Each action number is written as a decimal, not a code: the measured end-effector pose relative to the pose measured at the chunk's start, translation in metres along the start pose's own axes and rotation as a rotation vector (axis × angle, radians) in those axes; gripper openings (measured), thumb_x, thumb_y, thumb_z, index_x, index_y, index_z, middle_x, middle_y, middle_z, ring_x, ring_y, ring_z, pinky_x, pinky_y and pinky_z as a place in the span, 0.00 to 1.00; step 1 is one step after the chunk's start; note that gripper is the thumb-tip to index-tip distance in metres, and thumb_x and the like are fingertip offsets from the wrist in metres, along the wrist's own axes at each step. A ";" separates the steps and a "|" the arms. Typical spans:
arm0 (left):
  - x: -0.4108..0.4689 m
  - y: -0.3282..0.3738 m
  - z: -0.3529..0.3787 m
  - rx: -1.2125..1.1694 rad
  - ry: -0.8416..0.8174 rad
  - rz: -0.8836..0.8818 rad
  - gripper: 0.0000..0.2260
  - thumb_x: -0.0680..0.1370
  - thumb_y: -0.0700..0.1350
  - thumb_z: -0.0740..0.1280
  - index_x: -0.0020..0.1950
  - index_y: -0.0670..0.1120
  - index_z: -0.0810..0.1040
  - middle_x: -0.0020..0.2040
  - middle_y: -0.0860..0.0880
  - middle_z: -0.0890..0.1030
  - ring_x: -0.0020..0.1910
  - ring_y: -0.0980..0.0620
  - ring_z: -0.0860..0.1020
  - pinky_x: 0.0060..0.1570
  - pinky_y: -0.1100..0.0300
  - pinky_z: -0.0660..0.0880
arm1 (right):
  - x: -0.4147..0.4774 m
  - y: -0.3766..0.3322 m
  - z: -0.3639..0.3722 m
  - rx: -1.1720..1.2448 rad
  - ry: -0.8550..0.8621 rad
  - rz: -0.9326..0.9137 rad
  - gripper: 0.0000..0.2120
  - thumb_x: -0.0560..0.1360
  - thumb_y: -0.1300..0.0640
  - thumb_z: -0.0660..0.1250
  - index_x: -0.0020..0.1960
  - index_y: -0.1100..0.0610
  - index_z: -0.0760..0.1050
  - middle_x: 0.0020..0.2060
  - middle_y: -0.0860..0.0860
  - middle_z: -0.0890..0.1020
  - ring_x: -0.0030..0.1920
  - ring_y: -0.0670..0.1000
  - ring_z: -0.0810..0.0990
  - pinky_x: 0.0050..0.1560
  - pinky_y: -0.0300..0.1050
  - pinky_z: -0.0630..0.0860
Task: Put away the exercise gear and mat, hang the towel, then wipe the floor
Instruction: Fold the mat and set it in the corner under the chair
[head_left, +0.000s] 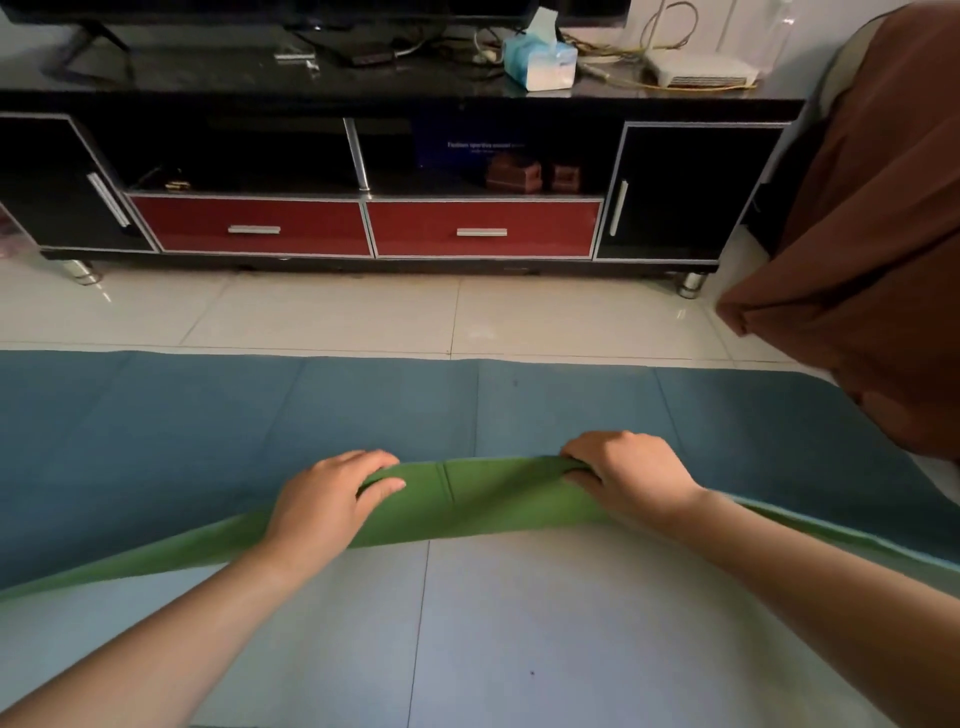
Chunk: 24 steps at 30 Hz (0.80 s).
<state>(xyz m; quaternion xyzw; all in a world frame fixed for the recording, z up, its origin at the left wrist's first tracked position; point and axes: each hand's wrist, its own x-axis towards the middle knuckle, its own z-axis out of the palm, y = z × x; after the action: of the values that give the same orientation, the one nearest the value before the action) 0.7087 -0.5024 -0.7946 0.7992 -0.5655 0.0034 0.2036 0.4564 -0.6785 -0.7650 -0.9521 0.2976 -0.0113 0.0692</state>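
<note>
The exercise mat (208, 426) lies flat across the tiled floor, blue on top and green underneath. Its near edge is lifted and folded away from me, so a green strip (483, 499) shows. My left hand (327, 499) grips that folded edge left of centre, fingers curled over the fold. My right hand (623, 473) grips the same edge to the right, fingertips tucked under the green side. Bare floor tiles (519, 623) show where the mat was lifted.
A black TV cabinet (363, 104) with two red drawers (254, 228) stands across the far side. On its top sit a tissue pack (540, 60) and a white router (701, 73). Brown cloth (872, 234) hangs at the right.
</note>
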 end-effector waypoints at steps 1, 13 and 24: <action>0.007 -0.002 0.002 0.028 0.015 -0.007 0.11 0.73 0.54 0.69 0.51 0.51 0.81 0.50 0.55 0.83 0.47 0.49 0.81 0.38 0.59 0.73 | 0.011 0.002 -0.003 -0.021 0.011 0.017 0.10 0.78 0.49 0.60 0.55 0.51 0.73 0.53 0.48 0.79 0.54 0.54 0.77 0.44 0.45 0.71; 0.034 -0.038 -0.001 0.201 0.056 0.134 0.22 0.70 0.66 0.55 0.51 0.53 0.77 0.45 0.56 0.84 0.39 0.51 0.83 0.29 0.61 0.76 | 0.068 0.019 -0.013 -0.081 0.081 0.127 0.18 0.74 0.44 0.65 0.62 0.49 0.73 0.56 0.51 0.81 0.56 0.57 0.78 0.49 0.45 0.70; 0.097 -0.016 -0.013 0.366 0.000 -0.080 0.20 0.67 0.54 0.74 0.56 0.50 0.78 0.49 0.49 0.84 0.44 0.43 0.83 0.38 0.51 0.77 | 0.118 0.080 0.001 0.050 0.286 -0.043 0.20 0.71 0.46 0.70 0.60 0.52 0.74 0.49 0.50 0.83 0.48 0.56 0.81 0.47 0.45 0.70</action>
<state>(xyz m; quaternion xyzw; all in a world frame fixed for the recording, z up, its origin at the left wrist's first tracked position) 0.7611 -0.5815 -0.7652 0.8446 -0.5234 0.0981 0.0549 0.5086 -0.8107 -0.7790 -0.9449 0.2836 -0.1557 0.0494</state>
